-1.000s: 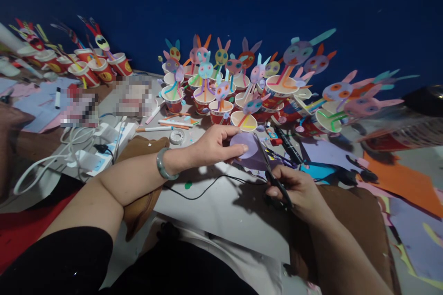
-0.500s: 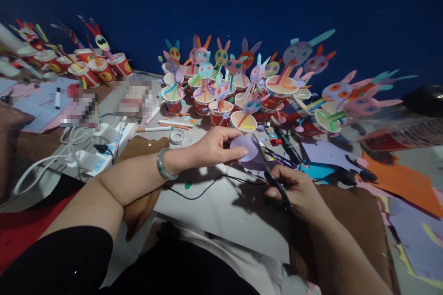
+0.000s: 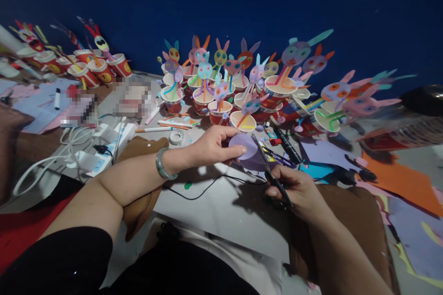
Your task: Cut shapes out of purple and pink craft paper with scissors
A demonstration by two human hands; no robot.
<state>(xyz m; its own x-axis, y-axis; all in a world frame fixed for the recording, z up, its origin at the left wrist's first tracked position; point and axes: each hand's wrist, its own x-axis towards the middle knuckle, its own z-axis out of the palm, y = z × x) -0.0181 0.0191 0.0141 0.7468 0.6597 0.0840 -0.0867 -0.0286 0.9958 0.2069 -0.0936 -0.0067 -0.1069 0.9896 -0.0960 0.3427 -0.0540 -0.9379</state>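
Note:
Between thumb and fingers, my left hand (image 3: pixel 218 146) pinches a rounded piece of purple paper (image 3: pixel 247 146) above the table. My right hand (image 3: pixel 294 189) is wrapped round the dark handles of a pair of scissors (image 3: pixel 268 166). The blades point up and away from me, at the right edge of the purple paper; whether they touch it I cannot tell. Just behind the paper stands a paper cup (image 3: pixel 243 121) with a purple rabbit-eared paper head on straws. A black marker (image 3: pixel 289 145) lies beyond the scissors.
Several cups with paper rabbits (image 3: pixel 204 71) crowd the back. White power strips (image 3: pixel 88 161) with cables lie left, near a tape roll (image 3: pixel 176 137). Orange paper (image 3: pixel 401 184) and a clear plastic container (image 3: pixel 404 129) are at the right. A thin black cable (image 3: pixel 207 187) crosses the table.
The purple paper and my left hand have shifted very slightly left. The scissors stay at the paper's right edge, with almost no other visible movement.

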